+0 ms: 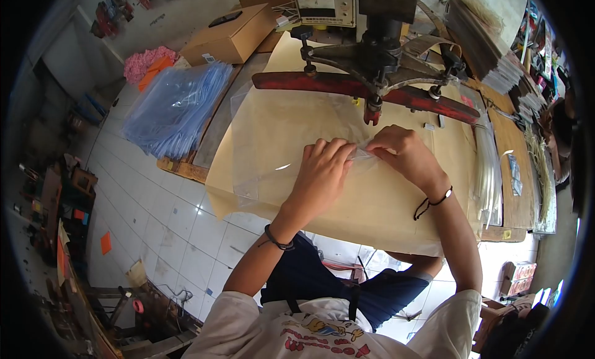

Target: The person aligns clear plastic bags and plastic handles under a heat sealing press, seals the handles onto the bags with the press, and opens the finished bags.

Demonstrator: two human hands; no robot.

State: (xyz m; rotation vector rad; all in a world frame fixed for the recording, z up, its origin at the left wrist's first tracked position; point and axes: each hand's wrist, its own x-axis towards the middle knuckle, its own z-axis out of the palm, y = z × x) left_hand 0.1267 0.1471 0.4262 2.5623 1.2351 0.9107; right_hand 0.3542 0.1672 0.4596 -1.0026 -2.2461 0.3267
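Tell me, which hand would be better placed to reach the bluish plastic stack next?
Probably the left hand: it is nearer the bluish plastic stack, which lies on that side. The right hand is farther across. Both hands are busy at the clear plastic, though.

The broad tan sheet [396, 204] covering the surface looked like smooth, matt paper, lightly creased towards its near left corner. Over its left half, the thin, clear, flat sheet [279, 136] was glossy plastic, catching bright glints. Beyond the left edge, the bluish, see-through stack of sheets [176, 108] was shiny, rippled plastic. Near the far left corner, the brown oblong box [226, 36] was matt cardboard. Above the far edge, the long red bar [297, 82] looked like worn painted metal.
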